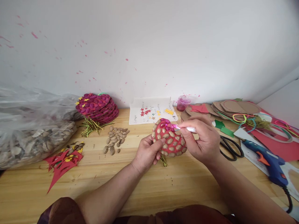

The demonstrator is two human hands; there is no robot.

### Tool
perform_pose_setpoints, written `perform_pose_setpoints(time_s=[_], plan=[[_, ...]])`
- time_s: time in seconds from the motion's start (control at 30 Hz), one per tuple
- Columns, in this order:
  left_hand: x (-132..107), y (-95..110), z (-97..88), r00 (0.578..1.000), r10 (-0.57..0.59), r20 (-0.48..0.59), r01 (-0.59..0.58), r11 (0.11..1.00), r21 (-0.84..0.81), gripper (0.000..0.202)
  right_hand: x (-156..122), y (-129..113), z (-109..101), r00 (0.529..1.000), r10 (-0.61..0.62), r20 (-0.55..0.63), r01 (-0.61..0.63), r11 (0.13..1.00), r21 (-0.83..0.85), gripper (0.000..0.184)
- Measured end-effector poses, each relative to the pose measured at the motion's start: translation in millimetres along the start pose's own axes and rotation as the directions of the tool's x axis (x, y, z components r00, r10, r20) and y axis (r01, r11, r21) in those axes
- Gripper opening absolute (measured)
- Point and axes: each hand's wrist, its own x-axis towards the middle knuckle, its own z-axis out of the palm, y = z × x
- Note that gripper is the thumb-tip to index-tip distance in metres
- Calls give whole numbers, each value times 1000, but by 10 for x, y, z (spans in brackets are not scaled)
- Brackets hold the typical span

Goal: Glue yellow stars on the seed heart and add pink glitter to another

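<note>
My left hand grips the lower left edge of a rounded red craft piece, thumb on its face. Tan pieces that look like peanut shells cover that face, and green stems stick out below. My right hand pinches a white-handled paintbrush. Its pink-stained tip touches shells near the top, where several are wet magenta; the others stay tan. Behind the piece, a white paper carries small red and yellow stars. A clear plastic cup with pink paint stands at the wall.
Left are a clear bag of shells, red scraps, loose shells and stacked magenta pieces. On the right lie cardboard shapes, black-handled scissors, a blue glue gun and coloured cords. Pink specks mark the wall.
</note>
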Motion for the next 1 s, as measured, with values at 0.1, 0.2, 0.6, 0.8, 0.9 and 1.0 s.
perform_pose_setpoints(time_s=[0.1, 0.2, 0.6, 0.8, 0.9, 1.0], plan=[[-9, -9, 1, 1000, 6, 11, -6, 999, 40, 45, -16, 17, -6, 999, 36, -14, -36, 999, 1, 11], [-22, -7, 5, 1000, 9, 17, -11, 996, 91, 46, -23, 7, -15, 999, 52, -14, -51, 998, 21, 11], [-28, 5, 24, 1000, 18, 11, -19, 996, 90, 45, -12, 22, -36, 999, 46, -23, -46, 999, 13, 11], [-27, 7, 20, 1000, 18, 8, -19, 995, 97, 47, -10, -7, -31, 999, 38, -25, -37, 999, 31, 11], [-31, 6, 21, 1000, 18, 5, -19, 995, 98, 48, -5, -1, -22, 999, 42, -26, -42, 999, 0, 11], [-38, 15, 28, 1000, 20, 9, -21, 995, 95, 50, -8, 8, -27, 998, 46, -35, -46, 999, 5, 12]])
